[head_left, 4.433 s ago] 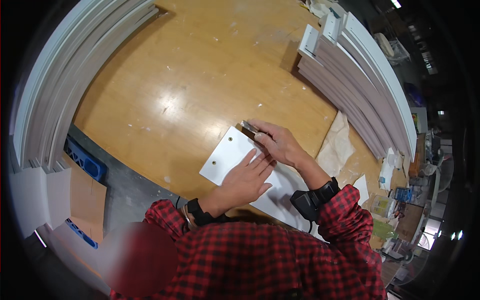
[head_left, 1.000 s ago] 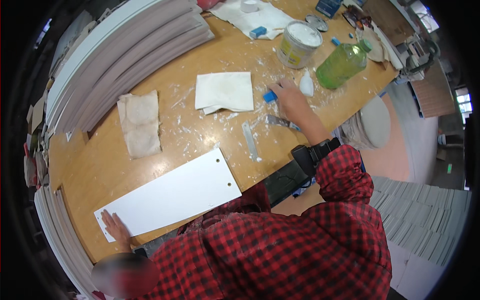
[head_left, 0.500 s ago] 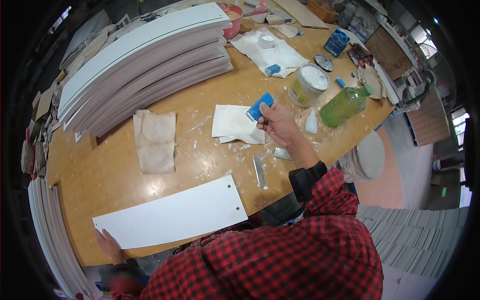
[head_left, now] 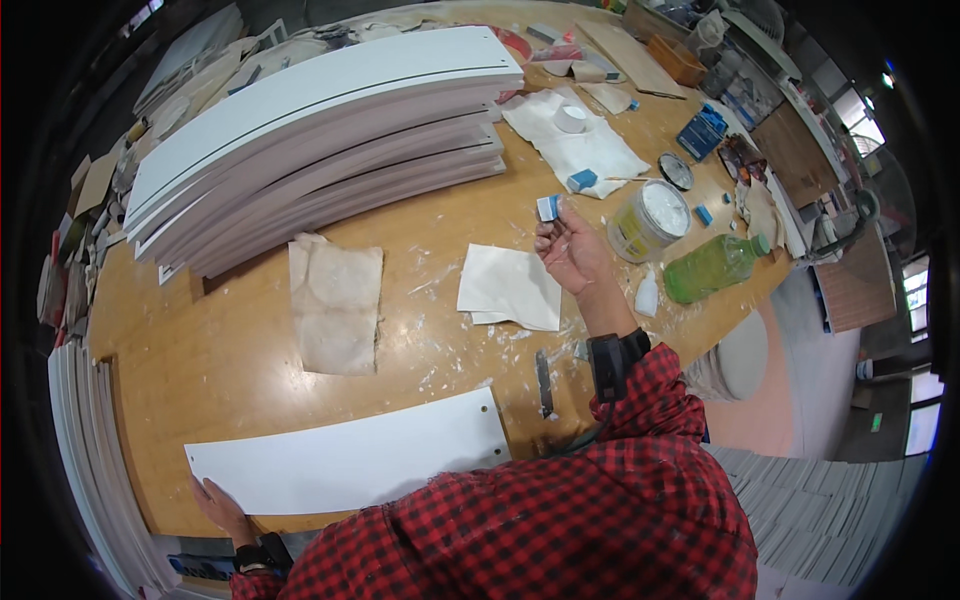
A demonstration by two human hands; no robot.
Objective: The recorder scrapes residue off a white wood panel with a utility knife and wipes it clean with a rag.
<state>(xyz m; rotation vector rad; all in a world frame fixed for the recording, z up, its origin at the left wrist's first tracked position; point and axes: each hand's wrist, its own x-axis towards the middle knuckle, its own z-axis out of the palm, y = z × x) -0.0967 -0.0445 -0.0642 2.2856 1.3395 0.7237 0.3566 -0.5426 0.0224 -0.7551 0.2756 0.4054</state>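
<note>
A long white panel [head_left: 350, 455] with small holes at its ends lies along the near edge of the table. My left hand [head_left: 222, 510] rests at its left end, fingers stretched out against the edge. Raised over the table, my right hand [head_left: 575, 252] has its fingers closed on a small blue block [head_left: 547, 208] with a white face. Below that hand lies a folded white cloth [head_left: 510, 285]. Right of it stand an open tub of white paste [head_left: 645, 225], a small white bottle [head_left: 647, 294] and a green bottle [head_left: 715, 268] lying tilted. A flat metal scraper blade [head_left: 544, 383] lies near my right forearm.
A tall stack of white panels [head_left: 330, 130] fills the far left. A beige cloth [head_left: 337, 305] lies mid-table. Farther back are a white cloth [head_left: 560, 140] carrying a blue block [head_left: 581, 180], a round lid [head_left: 676, 171] and a blue box [head_left: 702, 131]. More panels [head_left: 85, 450] lean at left.
My right hand has turned, so the blue block shows its white face. The view has shifted, and the table things appear farther right and lower. My left hand stays at the panel's left end.
</note>
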